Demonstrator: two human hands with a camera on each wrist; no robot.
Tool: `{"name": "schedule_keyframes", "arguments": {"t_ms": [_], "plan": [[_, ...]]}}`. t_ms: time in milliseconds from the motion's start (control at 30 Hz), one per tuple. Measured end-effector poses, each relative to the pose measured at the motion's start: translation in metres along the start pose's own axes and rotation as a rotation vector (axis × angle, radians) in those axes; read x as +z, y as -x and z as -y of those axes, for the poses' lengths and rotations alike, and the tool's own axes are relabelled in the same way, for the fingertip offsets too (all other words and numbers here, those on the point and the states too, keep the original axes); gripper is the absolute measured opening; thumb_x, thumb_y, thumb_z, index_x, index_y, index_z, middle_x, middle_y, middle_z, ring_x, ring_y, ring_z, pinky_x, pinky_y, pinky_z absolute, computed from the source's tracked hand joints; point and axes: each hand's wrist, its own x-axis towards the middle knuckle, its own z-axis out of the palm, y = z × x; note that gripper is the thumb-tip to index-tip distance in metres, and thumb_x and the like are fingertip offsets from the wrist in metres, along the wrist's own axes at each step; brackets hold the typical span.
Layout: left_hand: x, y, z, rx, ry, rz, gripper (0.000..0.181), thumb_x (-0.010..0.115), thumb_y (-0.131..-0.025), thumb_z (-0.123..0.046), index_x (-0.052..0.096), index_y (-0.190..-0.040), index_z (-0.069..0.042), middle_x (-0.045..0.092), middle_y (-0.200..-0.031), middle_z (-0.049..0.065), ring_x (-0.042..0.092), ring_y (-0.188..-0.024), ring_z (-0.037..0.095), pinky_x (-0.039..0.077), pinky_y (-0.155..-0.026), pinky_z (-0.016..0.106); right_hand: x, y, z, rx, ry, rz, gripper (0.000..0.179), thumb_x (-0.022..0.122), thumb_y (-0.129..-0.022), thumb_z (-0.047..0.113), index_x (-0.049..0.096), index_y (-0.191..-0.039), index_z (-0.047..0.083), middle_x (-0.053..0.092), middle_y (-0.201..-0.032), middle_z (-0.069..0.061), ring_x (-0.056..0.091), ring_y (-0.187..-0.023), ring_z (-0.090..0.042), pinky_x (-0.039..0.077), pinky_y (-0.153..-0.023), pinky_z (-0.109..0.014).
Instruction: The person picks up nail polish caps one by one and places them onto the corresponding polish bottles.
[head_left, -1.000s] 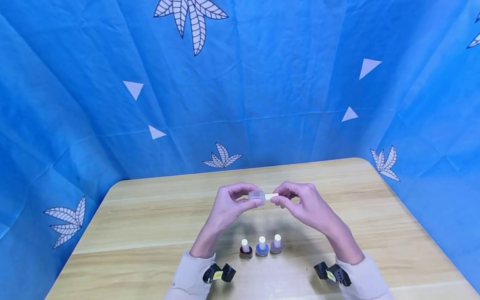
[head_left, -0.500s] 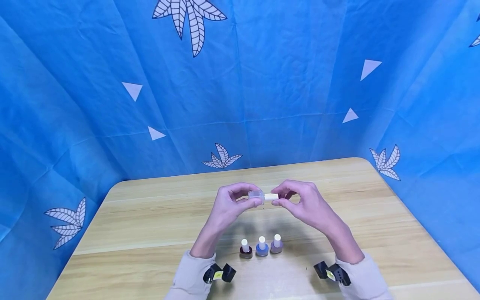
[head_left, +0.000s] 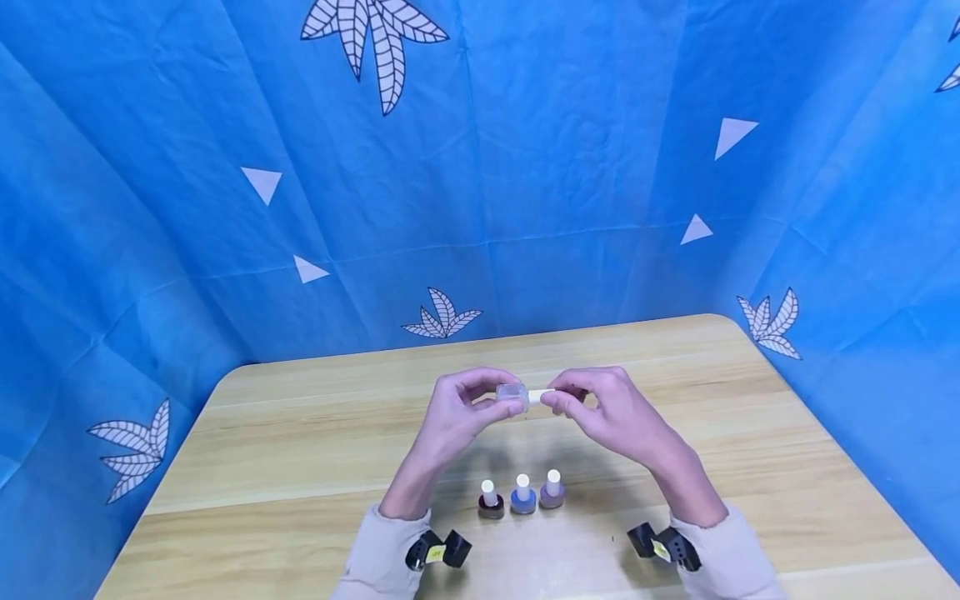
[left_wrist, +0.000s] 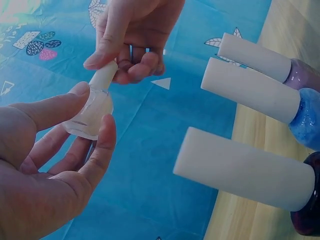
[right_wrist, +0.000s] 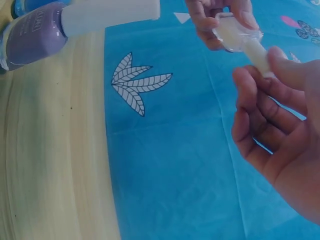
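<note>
Between finger and thumb my left hand holds a clear nail polish bottle by its glass body, tipped on its side above the table. My right hand pinches the bottle's white cap from the right. In the left wrist view the cap sits against the neck of the pale, see-through bottle. Whether its thread is loose I cannot tell. Nearer me, a dark nail polish bottle, a blue one and a mauve one stand upright in a row with white caps.
The wooden table reaches back to a blue patterned cloth hanging behind and at both sides. Black wrist cameras are strapped on the left cuff and the right cuff.
The right hand's fingers shift slightly on the white cap, lifting a little and then settling back over its end. The left hand and the three standing bottles stay in place.
</note>
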Motion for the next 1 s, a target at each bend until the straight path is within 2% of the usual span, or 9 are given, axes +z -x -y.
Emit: {"name": "schedule_keyframes", "arguments": {"t_ms": [133, 233, 300, 433, 600, 733, 1000], "plan": [[0.0003, -0.0002, -0.0004, 0.001, -0.012, -0.005, 0.026, 0.084, -0.084, -0.003, 0.076, -0.108, -0.003, 0.072, -0.108, 0.010, 0.067, -0.105, 0.024, 0.060, -0.093, 0.033, -0.0006, 0.0003, 0.0019, 0.054, -0.010, 0.028, 0.017, 0.066, -0.103, 0.024, 0.073, -0.087, 0.026, 0.063, -0.073, 0.017, 0.060, -0.066, -0.007, 0.051, -0.054, -0.025], [0.0008, -0.0007, 0.0000, 0.009, -0.001, 0.000, 0.027, 0.084, -0.084, -0.002, 0.076, -0.109, -0.001, 0.072, -0.108, 0.011, 0.068, -0.105, 0.025, 0.061, -0.092, 0.035, -0.0005, 0.0005, 0.0025, 0.066, -0.037, 0.006, 0.008, 0.069, -0.101, 0.023, 0.075, -0.096, 0.023, 0.068, -0.081, 0.016, 0.064, -0.071, -0.007, 0.056, -0.061, -0.026], [0.0009, -0.0008, 0.0002, 0.011, 0.009, -0.002, 0.026, 0.084, -0.084, -0.002, 0.076, -0.109, -0.001, 0.072, -0.108, 0.012, 0.068, -0.104, 0.025, 0.061, -0.091, 0.035, -0.0002, 0.0005, 0.0025, 0.050, -0.055, -0.021, 0.006, 0.074, -0.097, 0.020, 0.075, -0.103, 0.020, 0.070, -0.085, 0.015, 0.066, -0.075, -0.007, 0.059, -0.066, -0.027], [0.0006, -0.0005, 0.0003, 0.008, 0.032, -0.012, 0.024, 0.083, -0.085, -0.002, 0.076, -0.108, -0.003, 0.071, -0.108, 0.011, 0.068, -0.103, 0.026, 0.062, -0.090, 0.036, 0.0005, -0.0003, 0.0015, -0.014, -0.070, -0.072, 0.020, 0.081, -0.090, 0.011, 0.074, -0.107, 0.016, 0.071, -0.089, 0.012, 0.067, -0.077, -0.008, 0.061, -0.072, -0.027], [0.0005, -0.0008, -0.0003, 0.005, 0.043, -0.006, 0.024, 0.082, -0.085, -0.002, 0.075, -0.109, -0.002, 0.071, -0.109, 0.012, 0.068, -0.103, 0.027, 0.062, -0.089, 0.038, 0.0004, 0.0000, -0.0012, -0.073, -0.043, -0.108, 0.020, 0.081, -0.087, 0.004, 0.076, -0.104, 0.014, 0.073, -0.090, 0.010, 0.067, -0.077, -0.008, 0.060, -0.067, -0.025], [0.0005, -0.0005, -0.0004, -0.003, 0.048, -0.004, 0.025, 0.083, -0.085, -0.002, 0.075, -0.109, -0.002, 0.071, -0.109, 0.013, 0.068, -0.103, 0.028, 0.063, -0.088, 0.039, 0.0010, 0.0005, -0.0013, -0.083, -0.025, -0.102, 0.013, 0.079, -0.090, 0.006, 0.076, -0.100, 0.014, 0.072, -0.087, 0.012, 0.065, -0.075, -0.007, 0.058, -0.061, -0.026], [0.0010, 0.0006, 0.0006, 0.011, 0.054, 0.005, 0.025, 0.082, -0.085, 0.000, 0.075, -0.109, 0.000, 0.071, -0.109, 0.014, 0.067, -0.102, 0.027, 0.063, -0.087, 0.039, 0.0019, -0.0004, -0.0006, -0.077, -0.011, -0.074, 0.003, 0.074, -0.096, 0.014, 0.075, -0.095, 0.017, 0.068, -0.080, 0.010, 0.062, -0.071, -0.007, 0.055, -0.059, -0.026]]}}
